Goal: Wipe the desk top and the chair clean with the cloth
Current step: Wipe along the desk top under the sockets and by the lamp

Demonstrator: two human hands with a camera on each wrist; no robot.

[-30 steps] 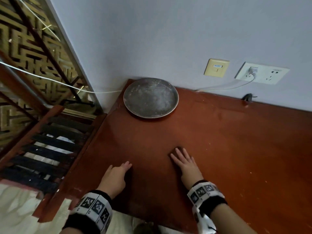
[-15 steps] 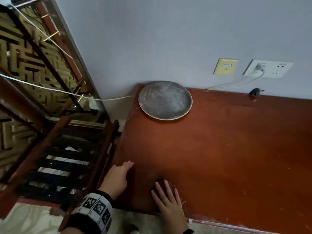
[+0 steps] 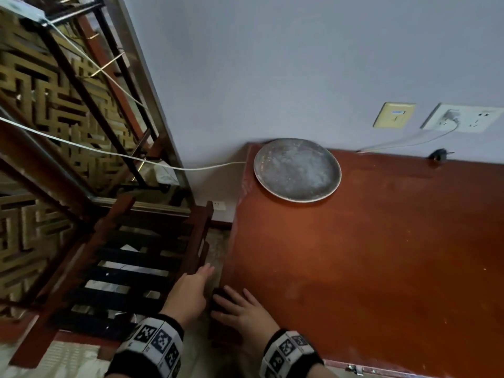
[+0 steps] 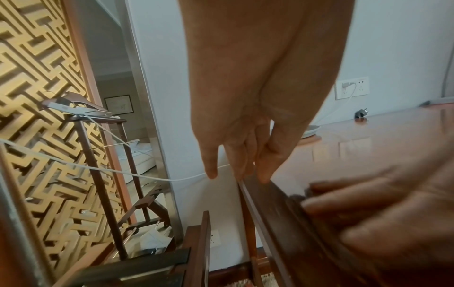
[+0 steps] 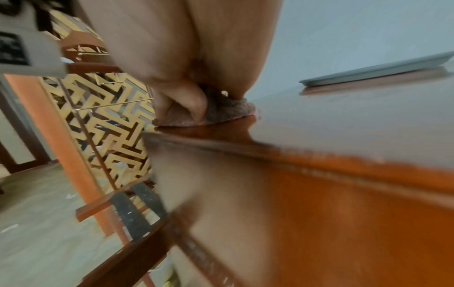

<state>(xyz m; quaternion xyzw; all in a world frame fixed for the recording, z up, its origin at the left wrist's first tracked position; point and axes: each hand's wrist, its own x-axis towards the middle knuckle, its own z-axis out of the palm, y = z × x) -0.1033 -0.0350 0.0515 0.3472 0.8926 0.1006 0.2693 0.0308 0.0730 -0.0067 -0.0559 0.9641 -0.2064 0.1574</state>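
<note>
Pressing flat-fingered, the dark cloth [image 3: 218,300] is held at the worktop's [image 3: 368,255] corner by the right hand [image 3: 246,313], the left hand [image 3: 188,294] kept relaxed beside it.

Wood, cloth and dull metal

The desk [image 3: 368,268] is red-brown wood with a glossy, reflecting top; under the right fingers [image 3: 240,298] lies a dark, rough cloth [image 5: 228,110]; beyond them the plate [image 3: 297,170] looks matt grey metal.
</note>
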